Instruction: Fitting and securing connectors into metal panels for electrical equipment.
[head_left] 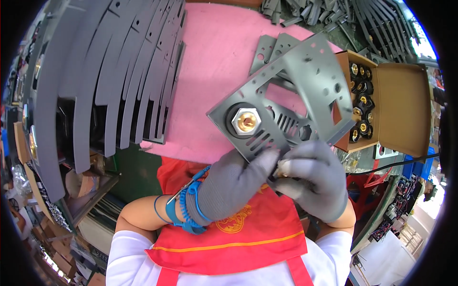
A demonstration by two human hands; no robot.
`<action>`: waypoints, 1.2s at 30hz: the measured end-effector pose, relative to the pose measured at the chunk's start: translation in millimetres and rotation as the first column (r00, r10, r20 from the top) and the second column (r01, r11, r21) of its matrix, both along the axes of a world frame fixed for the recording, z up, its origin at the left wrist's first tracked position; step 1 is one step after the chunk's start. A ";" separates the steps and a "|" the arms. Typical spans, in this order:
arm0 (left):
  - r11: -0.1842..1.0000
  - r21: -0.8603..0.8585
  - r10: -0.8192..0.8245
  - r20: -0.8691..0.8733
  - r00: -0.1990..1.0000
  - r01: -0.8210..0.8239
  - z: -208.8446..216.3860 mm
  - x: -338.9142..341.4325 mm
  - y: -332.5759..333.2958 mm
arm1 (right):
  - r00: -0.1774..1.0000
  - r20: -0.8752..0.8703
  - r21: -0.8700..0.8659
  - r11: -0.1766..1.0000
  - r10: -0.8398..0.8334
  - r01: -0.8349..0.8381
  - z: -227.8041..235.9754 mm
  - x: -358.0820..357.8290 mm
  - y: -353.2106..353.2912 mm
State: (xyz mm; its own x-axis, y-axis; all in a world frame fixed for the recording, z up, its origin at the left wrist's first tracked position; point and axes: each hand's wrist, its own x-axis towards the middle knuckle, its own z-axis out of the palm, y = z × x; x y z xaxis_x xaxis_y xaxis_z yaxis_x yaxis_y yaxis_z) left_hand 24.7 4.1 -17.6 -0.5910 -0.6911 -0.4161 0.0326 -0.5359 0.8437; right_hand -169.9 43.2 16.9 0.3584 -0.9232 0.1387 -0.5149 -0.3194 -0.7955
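A bent grey sheet-metal panel (317, 71) with slots, round holes and large cut-outs lies tilted in front of me, over the pink table top. In its left corner sits a round black fitting with a silver hex nut (246, 121) and a brass centre. My left hand (231, 183), in a grey glove, is closed at the panel's near edge, thumb toward me. My gloved right hand (315, 178) is closed beside it, fingers pinched around a small part, partly brassy and partly dark, mostly hidden. The fingertips of both hands nearly meet there.
Many grey slotted panels (112, 71) stand in a row at left. More grey brackets (262, 53) lie behind the panel. At right, an open cardboard box (400, 105) holds black fittings with brass centres. A blue wrist strap (172, 209) with coiled cord circles my left wrist.
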 end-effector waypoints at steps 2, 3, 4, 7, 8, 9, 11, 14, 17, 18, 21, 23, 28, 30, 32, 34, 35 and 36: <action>0.963 -0.263 0.039 -0.087 0.995 -0.060 11.7 -15.5 -10.8 | 0.990 -0.034 -0.061 0.990 -0.133 0.131 12.9 -1.3 -14.4; 0.959 -0.279 0.030 -0.101 0.994 -0.058 14.5 -25.7 -18.0 | 0.960 -0.091 -0.099 0.962 -0.265 0.256 20.5 -2.6 -21.4; 0.875 -0.466 0.083 -0.124 0.989 -0.132 16.5 -35.9 -26.3 | 0.952 -0.182 -0.034 0.969 -0.247 0.245 27.4 -4.9 -28.1; 0.781 -0.618 -0.011 -0.163 0.987 -0.093 12.0 -41.5 -59.2 | 0.947 -0.259 0.039 0.978 -0.188 0.205 40.7 -24.2 -55.7; 0.812 -0.583 -0.154 -0.172 0.973 0.026 8.4 -40.2 -68.8 | 0.938 -0.274 -0.033 0.977 -0.213 0.212 41.3 -33.1 -66.2; 0.770 -0.634 -0.173 -0.089 0.981 0.078 5.3 -40.2 -69.9 | 0.932 -0.282 -0.125 0.972 -0.226 0.198 40.0 -43.6 -78.4; 0.643 -0.742 -0.131 0.136 0.982 0.188 -4.3 -42.3 -65.4 | 0.902 -0.242 -0.170 0.931 -0.356 0.322 34.9 -71.0 -113.7; 0.119 -0.764 0.012 0.640 0.768 0.634 -23.6 -50.2 -50.6 | 0.834 -0.396 -0.427 0.881 -0.386 0.205 16.2 -107.2 -170.4; 0.135 -0.762 0.068 0.644 0.762 0.633 -41.6 -51.5 -41.9 | 0.690 -0.607 -0.352 0.912 -0.394 0.210 -16.2 -124.6 -207.9; 0.123 -0.768 0.072 0.639 0.766 0.629 -44.9 -49.7 -39.3 | 0.665 -0.667 -0.266 0.941 -0.336 0.208 -26.4 -127.8 -211.9; 0.087 -0.774 0.091 0.633 0.769 0.627 -47.0 -40.0 -32.4 | 0.667 -0.686 -0.213 0.957 -0.291 0.199 -53.2 -127.5 -216.7; 0.073 -0.736 0.036 0.676 0.736 0.673 -43.2 -30.7 -28.6 | 0.700 -0.650 -0.185 0.955 -0.295 0.231 -52.6 -131.8 -210.8; -0.012 -0.681 -0.034 0.732 0.680 0.732 -30.5 0.2 -29.5 | 0.795 -0.280 -0.374 0.824 -0.537 0.425 3.4 -161.7 -156.1; -0.028 -0.691 -0.025 0.723 0.691 0.722 -27.6 10.7 -28.8 | 0.752 -0.277 -0.337 0.793 -0.599 0.507 13.0 -165.6 -115.0; -0.024 -0.698 -0.015 0.716 0.698 0.716 -26.7 17.5 -23.7 | 0.567 -0.651 -0.067 0.783 -0.504 0.619 2.3 -161.8 -75.4; -0.002 -0.709 -0.007 0.705 0.709 0.705 -28.1 19.6 -18.0 | 0.442 -0.755 -0.192 0.808 -0.484 0.557 -25.4 -154.2 -52.5; 0.001 -0.704 -0.004 0.710 0.704 0.710 -29.9 18.4 -16.0 | 0.357 -0.786 -0.291 0.812 -0.505 0.506 -40.0 -150.2 -46.6; 0.011 -0.708 0.078 0.704 0.706 0.706 -31.8 16.4 -15.4 | 0.376 -0.730 -0.360 0.789 -0.571 0.499 -50.0 -151.2 -46.6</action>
State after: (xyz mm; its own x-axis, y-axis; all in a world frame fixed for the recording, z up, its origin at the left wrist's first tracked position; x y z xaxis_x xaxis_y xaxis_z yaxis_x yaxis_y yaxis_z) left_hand 41.0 -11.3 -49.4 -0.8785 -0.4685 0.0932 -0.4082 0.8377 0.3627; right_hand -321.2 -3.4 -33.2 -0.2175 -0.9643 0.1508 -0.9741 0.2242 0.0288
